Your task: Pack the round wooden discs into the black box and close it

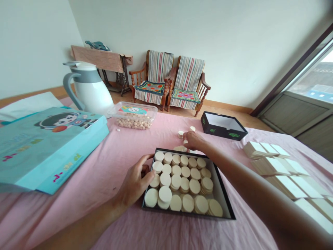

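A shallow black-rimmed box [226, 194] lies before me, filled with rows of stacked round pale discs [185, 172]. My left hand [136, 178] grips the box's left side, thumb over the rim and fingers curled outside. Beyond the far rim, my right hand [194, 140] reaches down with its fingertips closed around a small pale disc [185, 142]. Close to those fingers are a loose disc [180, 134] and another one [192, 128]. More discs [180, 148] lie flat just behind the box, partly hidden by it.
A pink cloth [166, 125] covers the table. On the left are a turquoise box [52, 146], a white-grey jug [91, 90] and a clear tub [134, 121] of small beige pieces. At right stand a black box [223, 130] and stacked pale rectangular cards [281, 166].
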A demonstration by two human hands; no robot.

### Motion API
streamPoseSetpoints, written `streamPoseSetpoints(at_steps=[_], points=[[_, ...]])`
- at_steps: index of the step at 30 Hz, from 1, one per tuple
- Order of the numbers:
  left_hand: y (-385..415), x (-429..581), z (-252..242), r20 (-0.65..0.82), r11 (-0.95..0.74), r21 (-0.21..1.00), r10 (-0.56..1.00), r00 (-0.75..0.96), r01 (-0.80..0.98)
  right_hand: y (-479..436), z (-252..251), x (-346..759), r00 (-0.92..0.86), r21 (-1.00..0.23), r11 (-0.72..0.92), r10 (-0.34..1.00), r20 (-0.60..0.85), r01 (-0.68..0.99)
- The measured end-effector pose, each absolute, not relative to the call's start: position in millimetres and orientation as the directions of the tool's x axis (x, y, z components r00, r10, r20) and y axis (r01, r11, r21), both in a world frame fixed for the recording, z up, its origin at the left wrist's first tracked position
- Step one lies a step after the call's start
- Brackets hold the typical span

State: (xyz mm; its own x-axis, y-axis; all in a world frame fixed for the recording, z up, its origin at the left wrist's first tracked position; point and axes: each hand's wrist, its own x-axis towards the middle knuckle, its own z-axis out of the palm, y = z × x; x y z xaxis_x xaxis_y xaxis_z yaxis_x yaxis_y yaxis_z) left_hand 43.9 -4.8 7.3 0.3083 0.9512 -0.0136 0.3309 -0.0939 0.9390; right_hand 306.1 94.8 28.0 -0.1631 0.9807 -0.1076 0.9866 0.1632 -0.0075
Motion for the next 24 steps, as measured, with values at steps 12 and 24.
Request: streamPoseSetpoints(at_steps=[12, 24], points=[[-6, 45, 10, -0.006, -0.099, 0.940, 0.952, 0.305, 0.327, 26, 81, 322, -0.216, -0.181, 0.245, 0.963, 0.162, 0.952], [-5, 45, 7, 0.010, -0.117, 0.936, 0.951, 0.309, 0.331, -65, 80, 325, -0.281, -0.131, 0.282, 0.959, 0.028, 0.950]])
